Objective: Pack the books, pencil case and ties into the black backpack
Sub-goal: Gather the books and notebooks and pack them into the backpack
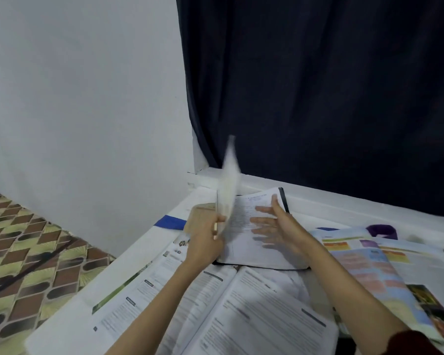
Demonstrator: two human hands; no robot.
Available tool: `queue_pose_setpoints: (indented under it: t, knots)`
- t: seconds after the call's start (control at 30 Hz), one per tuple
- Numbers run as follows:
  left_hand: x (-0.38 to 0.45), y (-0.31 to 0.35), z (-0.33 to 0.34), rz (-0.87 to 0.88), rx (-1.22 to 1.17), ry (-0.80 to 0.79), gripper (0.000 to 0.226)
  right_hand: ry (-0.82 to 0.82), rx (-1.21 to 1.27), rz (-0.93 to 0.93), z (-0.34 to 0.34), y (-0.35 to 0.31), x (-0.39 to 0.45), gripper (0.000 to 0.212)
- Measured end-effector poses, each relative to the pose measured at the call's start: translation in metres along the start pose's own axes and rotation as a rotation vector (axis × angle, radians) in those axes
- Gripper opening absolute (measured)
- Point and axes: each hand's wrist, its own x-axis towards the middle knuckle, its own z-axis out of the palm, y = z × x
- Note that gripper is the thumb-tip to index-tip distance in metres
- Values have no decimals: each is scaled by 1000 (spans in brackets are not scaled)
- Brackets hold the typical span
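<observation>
Black-covered book lies open, printed pages showing; left hand grips its blurred raised pages, right hand spread wide.

The black-covered book has matt white paper pages. Right of it, the colourful textbook looks glossy. Behind it hangs a dark, matt cloth curtain. The tabletop is smooth white.

No legible text on book pages
</observation>
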Motion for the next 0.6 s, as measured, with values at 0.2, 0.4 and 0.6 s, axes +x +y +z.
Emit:
queue_pose_setpoints:
  t: [0.2,0.4,0.6]
  knots:
    - [12,2,24,124,435,-575,44,167,124,118,-46,8,4,56]
    - [45,-11,24,-84,219,-540,24,385,-198,189,-73,45,12,15]
    - [63,-31,35,-429,46,-258,21,434,-630,131,-73,52,28,33]
